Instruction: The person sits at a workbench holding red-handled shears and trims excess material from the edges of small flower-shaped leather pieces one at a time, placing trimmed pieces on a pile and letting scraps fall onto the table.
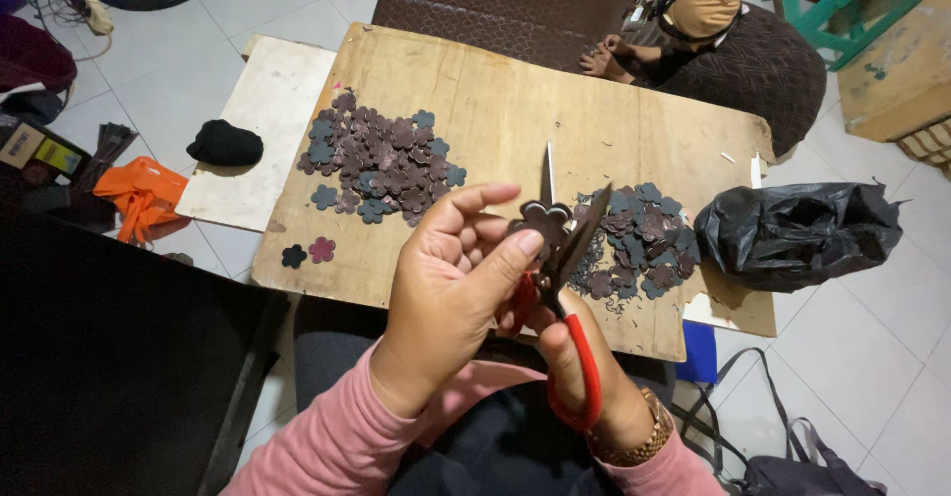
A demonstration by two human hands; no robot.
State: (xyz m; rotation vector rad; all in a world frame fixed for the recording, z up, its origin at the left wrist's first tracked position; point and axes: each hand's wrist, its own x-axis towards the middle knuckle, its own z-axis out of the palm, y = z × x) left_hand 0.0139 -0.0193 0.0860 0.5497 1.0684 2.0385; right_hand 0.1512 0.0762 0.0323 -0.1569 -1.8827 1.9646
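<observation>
My left hand pinches a small dark brown flower-shaped piece between thumb and fingers. My right hand, mostly hidden behind the left, grips red-handled scissors whose blades are spread apart around the flower piece. Both hands hover above the near edge of a wooden board. On the board lie two heaps of cut flower shapes: one at the left, one at the right just behind the scissors.
Another person sits at the board's far side, hands on a dark brown patterned sheet. A black plastic bag lies at the right, orange fabric and a black cloth at the left. Two loose flowers lie off the board.
</observation>
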